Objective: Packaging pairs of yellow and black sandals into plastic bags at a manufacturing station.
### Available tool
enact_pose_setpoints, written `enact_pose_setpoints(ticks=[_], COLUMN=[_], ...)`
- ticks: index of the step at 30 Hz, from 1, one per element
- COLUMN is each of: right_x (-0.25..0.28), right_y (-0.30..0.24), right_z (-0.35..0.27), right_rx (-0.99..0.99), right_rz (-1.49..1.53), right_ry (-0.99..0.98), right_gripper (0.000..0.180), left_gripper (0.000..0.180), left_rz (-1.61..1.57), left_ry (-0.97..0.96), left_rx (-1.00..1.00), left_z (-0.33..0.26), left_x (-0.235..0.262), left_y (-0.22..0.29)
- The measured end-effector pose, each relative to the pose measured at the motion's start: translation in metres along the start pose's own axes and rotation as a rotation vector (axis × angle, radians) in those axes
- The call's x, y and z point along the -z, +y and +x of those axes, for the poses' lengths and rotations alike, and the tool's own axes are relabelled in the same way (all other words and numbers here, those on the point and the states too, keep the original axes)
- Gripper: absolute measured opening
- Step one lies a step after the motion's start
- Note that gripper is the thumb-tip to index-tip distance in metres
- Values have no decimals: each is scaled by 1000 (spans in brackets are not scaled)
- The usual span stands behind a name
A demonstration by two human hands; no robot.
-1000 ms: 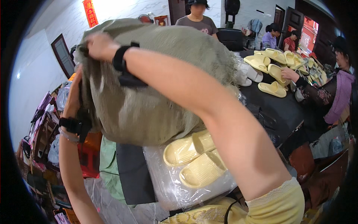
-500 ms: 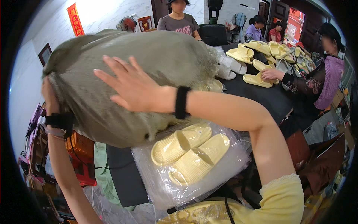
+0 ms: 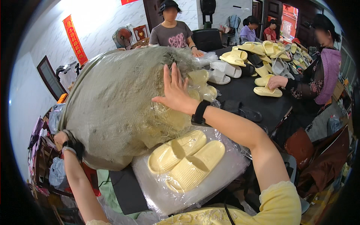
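Note:
A big grey-green woven sack (image 3: pixel 112 101) lies on its side before me, tilted toward the right. My left hand (image 3: pixel 61 138) grips its lower left end, with part of the fingers hidden. Against the frayed mouth, my right hand (image 3: pixel 177 92) is open, fingers spread upward. Yellow slippers in clear plastic (image 3: pixel 199 77) show at that mouth, beside and partly behind my right hand. Below, a pair of ribbed yellow slippers (image 3: pixel 189 165) rests on a stack of clear plastic bags (image 3: pixel 150 191). I wear black bands on both wrists.
Across the black table (image 3: pixel 275 108), a person handles a yellow slipper (image 3: pixel 268 91). Behind them is a heap of yellow slippers (image 3: pixel 258 48), with white slippers (image 3: pixel 225 69) nearer. Black slippers (image 3: pixel 243 110) lie right of my wrist. Another person (image 3: pixel 172 30) stands beyond the sack.
The sack's left end has dropped and its mouth has come further into view. My left hand has moved down; my right hand has shifted right, toward the mouth.

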State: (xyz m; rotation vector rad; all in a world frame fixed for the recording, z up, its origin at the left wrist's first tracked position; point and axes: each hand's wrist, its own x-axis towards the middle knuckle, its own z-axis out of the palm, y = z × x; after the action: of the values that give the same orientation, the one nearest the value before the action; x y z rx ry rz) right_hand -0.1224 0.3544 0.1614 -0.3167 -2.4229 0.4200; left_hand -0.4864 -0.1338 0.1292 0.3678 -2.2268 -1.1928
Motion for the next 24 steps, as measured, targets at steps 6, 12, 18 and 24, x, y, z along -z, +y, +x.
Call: enact_pose_setpoints(ticks=[6, 12, 18, 24], right_x=[-32, -3, -8, -51], right_y=[23, -15, -98, -107], right_z=[5, 55, 112, 63], right_rx=[141, 245, 710, 618], right_rz=[-30, 333, 561, 91], right_ry=[52, 522, 484, 28], right_gripper=[60, 23, 16, 49], left_gripper=[34, 52, 46, 32], left_rz=[314, -105, -449, -249], left_ry=[-118, -291, -942, -598], left_rx=[-762, -880, -864, -959], left_z=[-75, -105, -197, -138], left_x=[8, -19, -60, -125], left_y=[66, 173, 274, 256])
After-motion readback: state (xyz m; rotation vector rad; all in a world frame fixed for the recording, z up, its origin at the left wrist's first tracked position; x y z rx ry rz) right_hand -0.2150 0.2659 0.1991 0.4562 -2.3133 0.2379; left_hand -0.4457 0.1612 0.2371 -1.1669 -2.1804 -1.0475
